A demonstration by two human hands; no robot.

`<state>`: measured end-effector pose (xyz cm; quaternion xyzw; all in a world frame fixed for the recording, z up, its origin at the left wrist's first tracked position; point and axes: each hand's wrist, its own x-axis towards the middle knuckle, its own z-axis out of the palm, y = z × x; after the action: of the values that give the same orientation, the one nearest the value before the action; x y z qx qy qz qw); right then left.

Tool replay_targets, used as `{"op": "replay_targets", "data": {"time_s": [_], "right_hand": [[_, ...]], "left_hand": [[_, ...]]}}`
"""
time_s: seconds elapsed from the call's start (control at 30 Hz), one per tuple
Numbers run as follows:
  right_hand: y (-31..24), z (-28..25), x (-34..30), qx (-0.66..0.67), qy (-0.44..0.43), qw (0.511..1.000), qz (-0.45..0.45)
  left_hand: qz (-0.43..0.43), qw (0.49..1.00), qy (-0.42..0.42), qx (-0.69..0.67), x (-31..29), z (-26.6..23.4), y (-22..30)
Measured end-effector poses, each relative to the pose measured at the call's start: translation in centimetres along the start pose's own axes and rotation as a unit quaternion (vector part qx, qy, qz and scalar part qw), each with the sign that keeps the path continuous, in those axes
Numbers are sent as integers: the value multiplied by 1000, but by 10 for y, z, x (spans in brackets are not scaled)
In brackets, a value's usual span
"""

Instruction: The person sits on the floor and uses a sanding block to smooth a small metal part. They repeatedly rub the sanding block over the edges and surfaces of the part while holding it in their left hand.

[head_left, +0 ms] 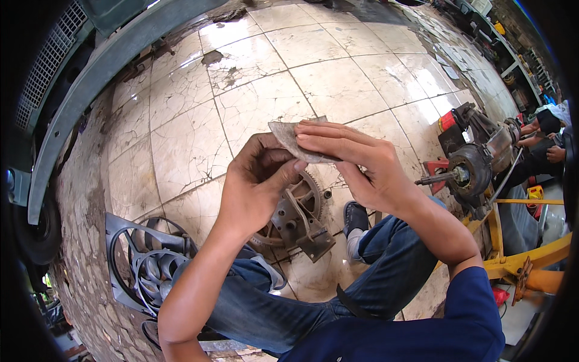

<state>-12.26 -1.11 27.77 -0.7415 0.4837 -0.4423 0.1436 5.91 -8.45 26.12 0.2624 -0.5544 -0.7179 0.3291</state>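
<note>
In front of me, both hands hold a stiff, worn grey-brown sheet [288, 137] that looks like a piece of sandpaper. My left hand [256, 172] pinches its lower left part between thumb and curled fingers; the fingertips are blackened. Across its upper right lies my right hand [356, 154], fingers stretched together on top and the thumb beneath. Below the hands, on the floor between my feet, a toothed metal ring [315, 193] lies with a rusty metal bracket [304, 226] over it. My hands and left forearm hide part of the ring.
A radiator fan in its shroud [151, 259] lies left of my legs. On the right, an axle assembly [473, 169] rests by a yellow frame [531, 256]. Another person's hand [555, 154] shows at the far right. A vehicle bumper [78, 102] curves along the upper left above tiled floor.
</note>
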Motion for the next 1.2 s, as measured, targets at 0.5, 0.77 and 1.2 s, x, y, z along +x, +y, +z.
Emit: {"op": "replay_targets", "data": {"time_s": [0.5, 0.77, 1.2], "right_hand": [[3, 5, 0, 48, 7, 998, 51], [4, 9, 0, 25, 24, 998, 43], [7, 8, -1, 35, 21, 998, 56]], "left_hand": [[-67, 997, 39, -26, -4, 6, 6], [-58, 997, 36, 22, -2, 1, 3], [-45, 998, 20, 25, -4, 6, 0]]}}
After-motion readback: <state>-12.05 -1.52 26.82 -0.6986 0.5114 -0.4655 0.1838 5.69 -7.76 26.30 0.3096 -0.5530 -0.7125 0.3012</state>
